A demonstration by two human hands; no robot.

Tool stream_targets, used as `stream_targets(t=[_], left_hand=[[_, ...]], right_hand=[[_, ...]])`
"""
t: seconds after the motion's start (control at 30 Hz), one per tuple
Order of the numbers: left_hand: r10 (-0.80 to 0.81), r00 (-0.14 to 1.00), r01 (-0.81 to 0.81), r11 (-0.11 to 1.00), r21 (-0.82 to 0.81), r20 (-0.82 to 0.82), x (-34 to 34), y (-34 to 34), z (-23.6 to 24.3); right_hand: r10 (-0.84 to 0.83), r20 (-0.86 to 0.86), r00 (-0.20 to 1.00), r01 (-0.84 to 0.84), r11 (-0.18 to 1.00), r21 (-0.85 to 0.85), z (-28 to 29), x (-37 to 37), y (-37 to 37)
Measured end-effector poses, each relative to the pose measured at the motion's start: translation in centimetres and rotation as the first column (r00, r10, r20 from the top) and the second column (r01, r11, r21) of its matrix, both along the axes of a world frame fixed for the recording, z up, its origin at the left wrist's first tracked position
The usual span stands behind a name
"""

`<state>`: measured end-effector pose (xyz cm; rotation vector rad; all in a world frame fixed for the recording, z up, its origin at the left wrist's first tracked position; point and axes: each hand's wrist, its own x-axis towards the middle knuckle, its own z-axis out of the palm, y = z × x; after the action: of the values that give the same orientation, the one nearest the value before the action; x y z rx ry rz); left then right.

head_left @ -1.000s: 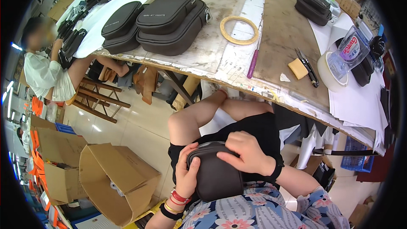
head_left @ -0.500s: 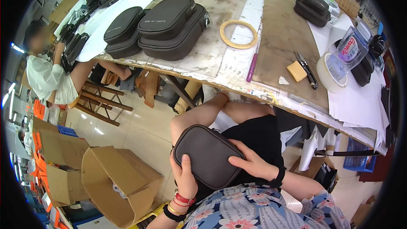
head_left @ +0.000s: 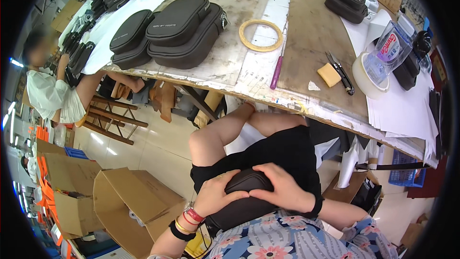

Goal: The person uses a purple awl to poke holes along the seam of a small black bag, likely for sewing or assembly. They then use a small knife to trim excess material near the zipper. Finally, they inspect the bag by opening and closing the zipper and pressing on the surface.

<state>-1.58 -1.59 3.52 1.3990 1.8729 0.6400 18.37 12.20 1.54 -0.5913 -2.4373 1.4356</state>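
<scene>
A dark brown zip pouch rests on my lap against my floral top, tilted so its rounded front pocket faces up. My left hand wraps the pocket's left side, thumb laid across it. From the right, my right hand grips the same pocket, and the two thumb tips nearly meet at its middle. Both hands are closed on the pouch. The pouch's lower part is partly hidden by my hands. On the table ahead stand two similar dark pouches, a larger one and another to its left.
The worktable edge runs in front of my knees. On it lie a tape ring, a purple-handled tool, a yellow block, thread snips and a plastic bottle. An open carton stands left; a person sits beyond.
The pouch has been turned over and drawn closer to my body, from its flat back to its pocket side. Both hands have shifted onto the pocket, and the view has moved slightly.
</scene>
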Motion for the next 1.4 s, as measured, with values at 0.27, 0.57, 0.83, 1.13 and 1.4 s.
stream_targets(t=[0.27, 0.57, 0.83, 1.13, 1.4], left_hand=[[0.213, 0.962, -0.238, 0.960, 0.145, 0.170, 2.0, 0.8, 1.0], [0.202, 0.788, -0.324, 0.940, 0.111, 0.581, 1.4, 0.1, -2.3], [0.336, 0.897, -0.392, 0.905, 0.166, 0.286, 2.8, -0.8, -1.1], [0.311, 0.835, -0.401, 0.909, 0.116, 0.453, 2.1, -0.9, -1.6], [0.270, 0.879, -0.326, 0.942, 0.082, 0.394, 2.4, -1.3, -1.9]], right_hand=[[0.311, 0.000, 0.950, -0.311, 0.950, -0.013, 4.2, -3.7, 7.4], [0.206, -0.042, 0.978, -0.185, 0.939, 0.289, 0.9, -4.9, 3.4], [0.338, -0.105, 0.935, -0.306, 0.921, 0.241, 1.5, -6.6, 3.4], [0.372, -0.110, 0.922, -0.320, 0.890, 0.324, 2.3, -6.2, 2.5], [0.595, -0.165, 0.787, -0.484, 0.761, 0.432, 1.9, -8.2, 3.3]])
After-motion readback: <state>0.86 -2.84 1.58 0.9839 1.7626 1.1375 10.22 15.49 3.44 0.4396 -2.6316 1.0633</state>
